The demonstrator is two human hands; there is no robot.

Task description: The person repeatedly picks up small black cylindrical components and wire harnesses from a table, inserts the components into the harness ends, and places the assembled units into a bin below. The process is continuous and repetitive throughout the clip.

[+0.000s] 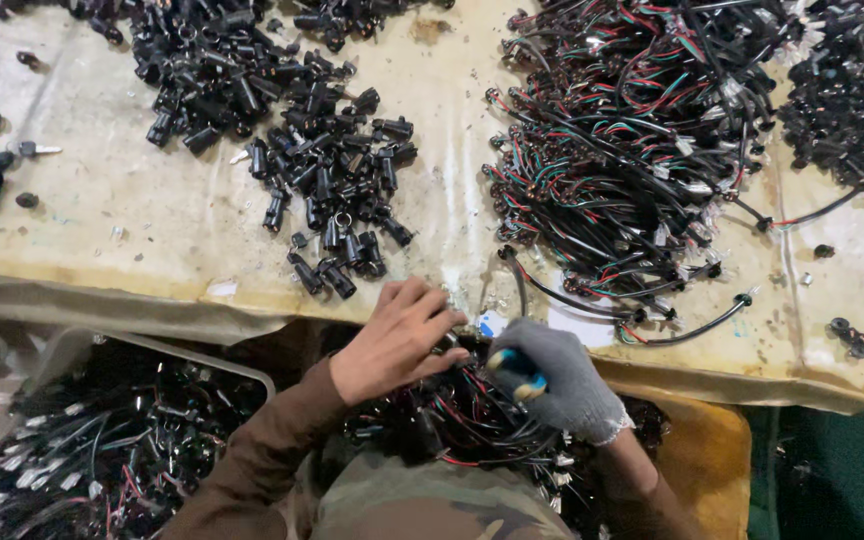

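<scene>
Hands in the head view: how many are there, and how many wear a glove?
2 hands, 1 gloved. The bare left hand rests at the table's near edge, over a wire bundle. The grey-gloved right hand beside it grips a blue-and-yellow tool. No others show.

Can't see what the left hand [397, 340] is pinching, fingers cover it; wire pile [632, 130] runs off the top edge.
</scene>
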